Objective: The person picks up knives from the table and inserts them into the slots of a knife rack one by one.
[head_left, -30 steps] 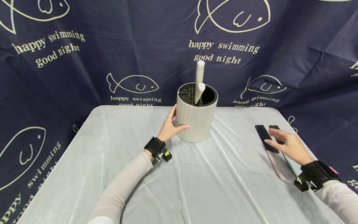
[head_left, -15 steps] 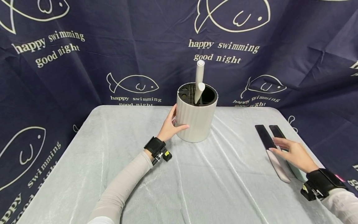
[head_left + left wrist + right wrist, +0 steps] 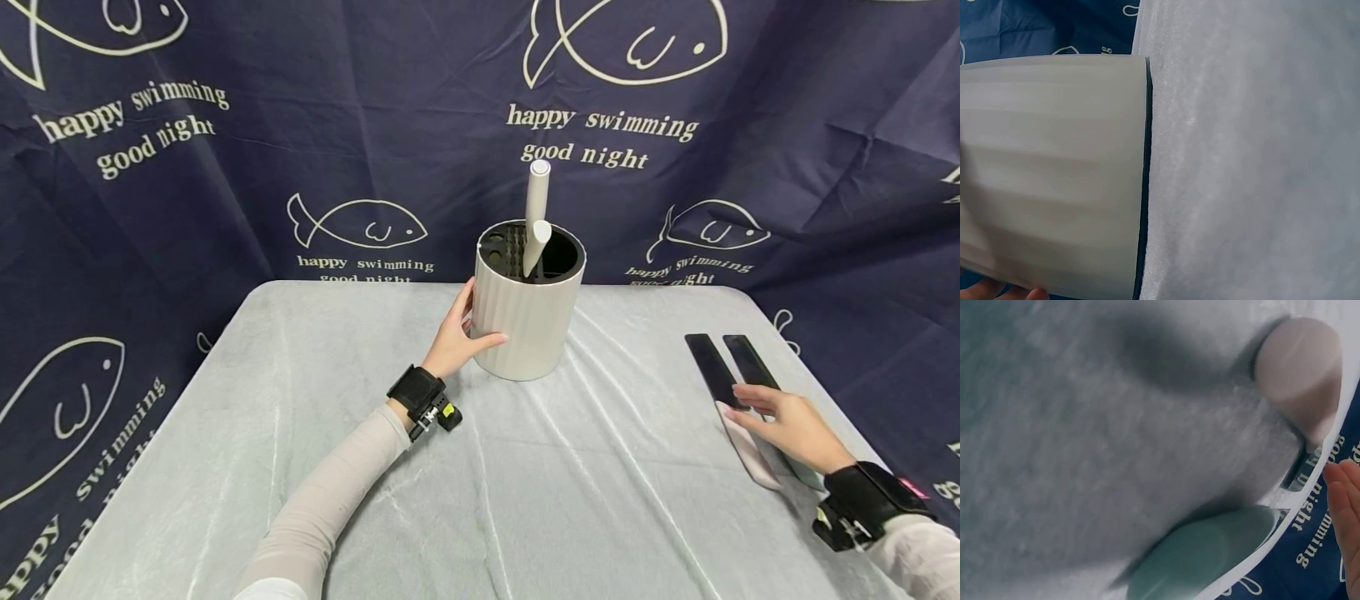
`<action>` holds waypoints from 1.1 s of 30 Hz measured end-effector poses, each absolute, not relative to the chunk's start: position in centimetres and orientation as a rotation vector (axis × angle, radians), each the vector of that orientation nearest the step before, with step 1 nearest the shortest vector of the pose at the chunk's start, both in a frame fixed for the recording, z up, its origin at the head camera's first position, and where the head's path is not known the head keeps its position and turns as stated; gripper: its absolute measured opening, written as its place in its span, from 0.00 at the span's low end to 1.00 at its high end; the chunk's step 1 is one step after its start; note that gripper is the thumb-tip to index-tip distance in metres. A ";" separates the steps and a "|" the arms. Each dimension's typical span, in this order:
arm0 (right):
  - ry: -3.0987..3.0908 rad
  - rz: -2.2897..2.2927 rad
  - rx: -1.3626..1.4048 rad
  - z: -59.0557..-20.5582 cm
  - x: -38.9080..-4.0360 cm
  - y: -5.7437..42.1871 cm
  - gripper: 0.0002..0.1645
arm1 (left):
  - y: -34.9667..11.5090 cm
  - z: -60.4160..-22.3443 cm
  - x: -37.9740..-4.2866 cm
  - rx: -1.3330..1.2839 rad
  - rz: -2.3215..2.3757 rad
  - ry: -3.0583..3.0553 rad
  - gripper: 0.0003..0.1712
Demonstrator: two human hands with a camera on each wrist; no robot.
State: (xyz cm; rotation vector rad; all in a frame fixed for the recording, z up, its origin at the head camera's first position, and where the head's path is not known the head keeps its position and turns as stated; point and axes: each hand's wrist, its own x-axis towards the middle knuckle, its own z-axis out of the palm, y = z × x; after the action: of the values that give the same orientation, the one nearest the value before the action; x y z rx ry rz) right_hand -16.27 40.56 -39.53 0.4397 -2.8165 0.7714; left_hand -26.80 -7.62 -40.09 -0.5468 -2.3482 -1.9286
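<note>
A white ribbed round knife block (image 3: 525, 321) with a black slotted top stands upright on the table. Two white handles (image 3: 537, 190) stick up from its slots. My left hand (image 3: 453, 337) holds the block's left side, thumb across the front and fingers around the back; the left wrist view shows fingertips at the block's wall (image 3: 1054, 169). At the right lie two knives with black blades or sheaths: one with a pink handle (image 3: 750, 446), one with a green handle (image 3: 1204, 553). Above them hovers my right hand (image 3: 795, 423), fingers loosely bent, nothing held.
A pale grey plush cloth covers the table (image 3: 585, 500). Behind it hangs a dark blue curtain (image 3: 420, 100) printed with white fish and lettering. The table's right edge runs close beside the knives.
My right hand has moved toward me and slightly right along the knives, uncovering more of their black parts. The left hand and the knife block have stayed put.
</note>
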 end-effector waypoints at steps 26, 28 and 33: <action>-2.412 -0.040 1.139 -42.0 -16.5 42.6 0.34 | -7.5 -39.9 -26.6 -0.540 -1.927 -2.359 0.59; -2.391 -0.069 1.178 -41.9 -16.4 42.4 0.24 | -7.5 -39.9 -26.6 -0.544 -1.923 -2.359 0.59; -2.344 -0.151 1.286 -41.6 -16.4 42.2 0.25 | -7.5 -39.9 -26.6 -0.539 -1.929 -2.360 0.60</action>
State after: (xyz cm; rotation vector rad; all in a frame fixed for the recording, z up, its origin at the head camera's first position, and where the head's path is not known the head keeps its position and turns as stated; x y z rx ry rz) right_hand -16.36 42.23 -41.58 1.2860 -2.3444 -0.1510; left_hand -26.60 -7.52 -39.92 -0.5386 -2.3597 -1.9295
